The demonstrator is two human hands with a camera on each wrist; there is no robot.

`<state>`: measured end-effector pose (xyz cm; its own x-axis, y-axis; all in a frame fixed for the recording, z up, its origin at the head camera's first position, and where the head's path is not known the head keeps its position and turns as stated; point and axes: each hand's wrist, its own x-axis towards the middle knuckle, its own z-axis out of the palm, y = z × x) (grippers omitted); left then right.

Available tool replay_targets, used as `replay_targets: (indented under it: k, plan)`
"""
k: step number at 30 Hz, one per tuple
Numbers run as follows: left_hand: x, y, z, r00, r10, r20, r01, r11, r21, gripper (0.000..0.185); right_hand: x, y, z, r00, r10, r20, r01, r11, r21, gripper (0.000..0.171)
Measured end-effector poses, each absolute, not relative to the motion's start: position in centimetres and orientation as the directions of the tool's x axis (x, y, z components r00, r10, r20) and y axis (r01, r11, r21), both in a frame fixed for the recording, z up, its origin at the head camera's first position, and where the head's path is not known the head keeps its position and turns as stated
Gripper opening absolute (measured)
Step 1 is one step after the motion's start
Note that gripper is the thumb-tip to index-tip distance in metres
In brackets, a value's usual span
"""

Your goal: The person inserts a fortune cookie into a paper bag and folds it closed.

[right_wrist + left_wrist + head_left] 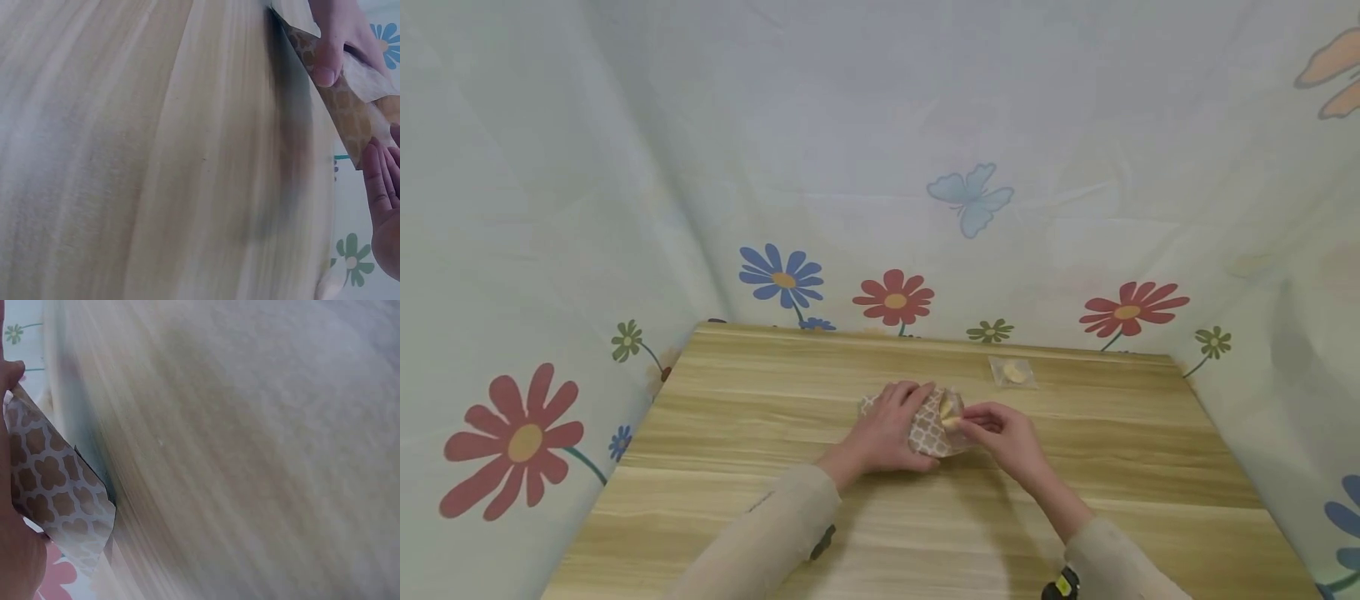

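On the wooden table (715,500), both hands grip a patterned pouch (928,433)

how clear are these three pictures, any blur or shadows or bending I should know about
Head view: sharp and evenly lit, with soft shadows under the left hand and right hand on the patterned pouch; the table edges splay out, a wide-angle effect. Left wrist view: the wood grain is smeared, with a dark shadow beside the pouch. Right wrist view: the wood is likewise blurred and shadowed near the pouch.
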<state>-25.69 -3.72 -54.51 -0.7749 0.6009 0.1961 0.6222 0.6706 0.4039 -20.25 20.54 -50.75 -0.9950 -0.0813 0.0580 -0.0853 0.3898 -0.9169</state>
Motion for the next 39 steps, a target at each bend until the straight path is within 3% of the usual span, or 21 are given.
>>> replay_targets:
  k: [7, 19, 39]
  plan:
    - [-25.5, -3.7, -54.4, -0.793, 0.579, 0.189, 0.595, 0.673, 0.439, 0.122, -20.6, 20.8, -50.0, -0.989, -0.128, 0.081, -0.129, 0.434, -0.891, 0.029]
    - [-25.2, -3.9, -54.1, -0.803, 0.561, 0.198, 0.574, 0.643, 0.507, 0.121, -21.5, 22.4, -49.4, -0.989, -0.091, 0.118, -0.145, 0.419, -0.896, 0.032]
    - [-24.9, -3.6, -53.9, -0.806, 0.553, 0.209, 0.562, 0.606, 0.563, 0.126, -21.8, 21.9, -49.7, -0.986, -0.166, 0.019, -0.090, 0.436, -0.895, 0.014]
